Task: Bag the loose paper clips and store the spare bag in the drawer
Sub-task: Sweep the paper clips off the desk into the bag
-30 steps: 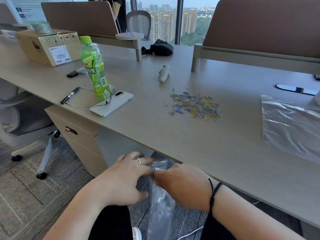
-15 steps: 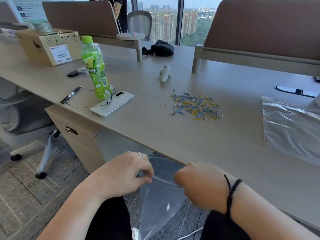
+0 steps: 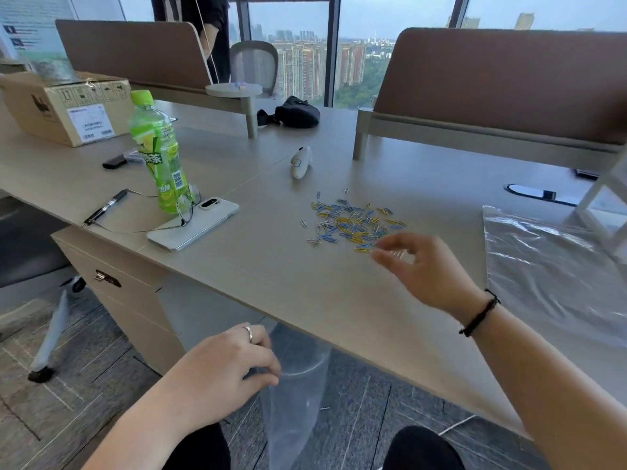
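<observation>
A pile of blue, yellow and silver paper clips (image 3: 353, 222) lies spread on the desk (image 3: 271, 273). My right hand (image 3: 424, 269) hovers at the pile's near right edge, fingers curled and apart, blurred by motion. Below the desk's front edge, my left hand (image 3: 224, 371) pinches the rim of a clear plastic bag (image 3: 295, 401) that hangs down towards the floor. A second clear bag (image 3: 549, 273) lies flat on the desk at the right. The drawer unit (image 3: 112, 279) under the desk at the left is closed.
A green bottle (image 3: 157, 157), a white phone (image 3: 195, 225) with glasses on it, and a pen (image 3: 107, 206) sit at the left. Further back are a cardboard box (image 3: 64, 106), a white handheld device (image 3: 300, 162) and a black pouch (image 3: 295, 115). A white frame (image 3: 604, 205) stands at the right.
My right hand let go of the bag's rim and rose over the desk to the paper clips. My left hand still holds the bag below the desk edge.
</observation>
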`<action>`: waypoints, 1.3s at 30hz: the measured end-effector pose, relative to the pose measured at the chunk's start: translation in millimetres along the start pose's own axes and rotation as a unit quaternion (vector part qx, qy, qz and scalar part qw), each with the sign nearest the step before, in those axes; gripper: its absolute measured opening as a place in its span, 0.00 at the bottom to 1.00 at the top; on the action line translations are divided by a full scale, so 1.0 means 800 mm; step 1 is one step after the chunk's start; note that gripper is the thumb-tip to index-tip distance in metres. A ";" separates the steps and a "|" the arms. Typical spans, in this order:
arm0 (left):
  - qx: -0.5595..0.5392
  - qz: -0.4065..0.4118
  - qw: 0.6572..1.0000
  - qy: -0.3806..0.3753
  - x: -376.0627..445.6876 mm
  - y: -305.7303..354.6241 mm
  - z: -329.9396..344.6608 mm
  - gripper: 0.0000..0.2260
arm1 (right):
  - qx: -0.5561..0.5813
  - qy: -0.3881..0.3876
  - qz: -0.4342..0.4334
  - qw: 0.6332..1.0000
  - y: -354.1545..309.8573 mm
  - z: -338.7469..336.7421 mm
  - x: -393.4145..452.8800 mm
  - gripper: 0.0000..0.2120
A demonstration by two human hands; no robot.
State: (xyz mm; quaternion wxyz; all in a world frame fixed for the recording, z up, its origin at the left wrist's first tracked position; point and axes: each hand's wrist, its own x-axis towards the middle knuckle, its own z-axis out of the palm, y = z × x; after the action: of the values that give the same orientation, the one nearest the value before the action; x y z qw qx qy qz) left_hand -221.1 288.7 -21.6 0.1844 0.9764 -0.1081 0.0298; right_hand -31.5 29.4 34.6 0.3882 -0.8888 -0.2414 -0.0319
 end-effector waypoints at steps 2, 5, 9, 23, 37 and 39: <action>0.012 0.012 1.000 0.007 -0.001 0.000 0.003 0.04 | 0.013 0.080 0.096 0.992 0.038 -0.005 0.038 0.13; 0.032 0.018 0.999 0.029 -0.001 0.001 0.004 0.07 | 0.061 0.095 0.137 0.984 0.059 -0.002 0.067 0.19; 0.044 0.029 0.998 0.024 -0.001 0.003 0.003 0.04 | 0.212 0.128 0.134 0.959 0.043 0.021 0.079 0.31; 0.024 0.035 0.999 0.016 0.004 0.010 0.000 0.06 | 0.401 -0.034 0.106 0.909 -0.004 0.068 0.045 0.34; 0.017 0.031 0.999 0.037 0.006 0.014 -0.001 0.06 | 0.478 -0.139 0.091 0.863 -0.072 0.110 -0.002 0.33; 0.015 0.030 0.999 0.040 0.006 0.014 -0.001 0.09 | 0.500 -0.157 0.101 0.845 -0.081 0.119 -0.009 0.33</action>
State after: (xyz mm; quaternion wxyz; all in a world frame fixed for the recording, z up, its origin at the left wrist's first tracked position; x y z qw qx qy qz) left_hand -219.1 277.8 -16.8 0.1729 0.9735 -0.1293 0.0756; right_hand -79.4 131.6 10.2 0.7380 -0.5868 -0.1910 0.2730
